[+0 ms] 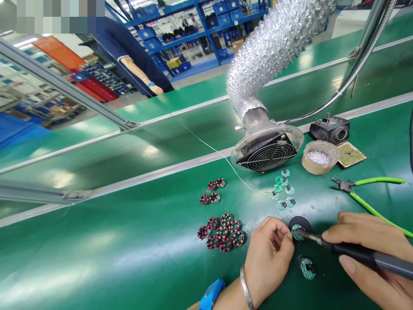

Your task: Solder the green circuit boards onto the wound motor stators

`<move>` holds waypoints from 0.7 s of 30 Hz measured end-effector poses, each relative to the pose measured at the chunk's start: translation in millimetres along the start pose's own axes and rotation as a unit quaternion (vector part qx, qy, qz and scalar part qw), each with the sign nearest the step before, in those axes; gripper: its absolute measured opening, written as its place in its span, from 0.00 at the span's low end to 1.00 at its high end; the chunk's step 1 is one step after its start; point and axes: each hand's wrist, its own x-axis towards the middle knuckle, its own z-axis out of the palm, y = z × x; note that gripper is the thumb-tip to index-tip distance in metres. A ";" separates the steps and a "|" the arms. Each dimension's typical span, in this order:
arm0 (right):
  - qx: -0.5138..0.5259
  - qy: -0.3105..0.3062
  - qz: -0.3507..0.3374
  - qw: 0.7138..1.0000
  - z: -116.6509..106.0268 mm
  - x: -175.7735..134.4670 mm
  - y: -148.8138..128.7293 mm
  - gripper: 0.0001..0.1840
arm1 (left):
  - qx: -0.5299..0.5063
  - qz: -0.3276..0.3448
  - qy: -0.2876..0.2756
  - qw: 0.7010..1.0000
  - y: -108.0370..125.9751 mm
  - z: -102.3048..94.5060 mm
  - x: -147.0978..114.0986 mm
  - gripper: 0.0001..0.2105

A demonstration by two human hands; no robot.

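Note:
My right hand (374,249) grips a soldering iron (351,249) by its dark handle. The iron's tip rests at a small round green circuit board (297,232), which sits on a round black pad (305,221). Close to the board's left side, my left hand (269,254) is closed in a pinch; what its fingers hold is hidden. Below the pad lies another round circuit board (307,268). A thin silvery wire (222,155) runs across the bench towards several small circuit boards (281,204) above my left hand.
Several copper-wound coils (222,232) lie to the left. A fume extractor (269,153) on a foil duct (254,64) hangs over the bench. Behind my right hand are green-handled cutters (345,186), a tub of wire shavings (320,157) and a sponge tray (351,154). Someone stands opposite (129,56).

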 end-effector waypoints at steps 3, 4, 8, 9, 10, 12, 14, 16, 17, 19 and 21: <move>0.011 0.002 0.004 1.000 3.8 2.0 -3.0 0.10 | 0.003 0.000 0.000 1.000 -0.2 0.4 0.9 0.05; 0.022 -0.009 -0.006 1.000 4.8 2.8 -1.6 0.10 | 0.005 0.001 -0.001 1.000 -0.2 0.6 1.3 0.05; 0.029 -0.035 -0.042 0.998 5.7 5.4 6.1 0.14 | 0.015 -0.001 -0.002 1.000 -0.3 1.1 2.3 0.05; 0.024 -0.034 -0.047 0.998 5.5 5.9 6.9 0.15 | 0.018 -0.003 -0.002 1.000 -0.3 1.0 2.3 0.05; 0.018 -0.033 -0.051 0.998 5.2 6.2 7.2 0.16 | 0.021 -0.004 -0.004 1.000 -0.2 0.8 2.2 0.05; 0.011 -0.030 -0.055 0.998 4.8 6.7 6.4 0.16 | 0.027 -0.007 -0.006 1.000 0.1 0.4 2.1 0.06; 0.010 -0.029 -0.052 0.998 5.0 7.1 5.0 0.16 | 0.030 -0.007 -0.005 1.000 0.6 0.0 2.1 0.06; 0.011 -0.029 -0.048 0.998 5.4 7.5 4.1 0.16 | 0.030 -0.008 -0.005 1.000 1.2 0.0 2.3 0.06; 0.011 -0.028 -0.047 0.998 5.5 7.7 3.9 0.16 | 0.030 -0.008 -0.005 1.000 1.5 0.1 2.4 0.06; 0.008 -0.025 -0.047 0.999 5.4 7.7 3.5 0.16 | 0.030 -0.009 -0.005 0.999 2.0 0.3 2.9 0.06; 0.004 -0.021 -0.049 0.999 4.4 7.2 2.7 0.16 | 0.030 -0.009 -0.003 0.999 2.4 0.4 3.3 0.06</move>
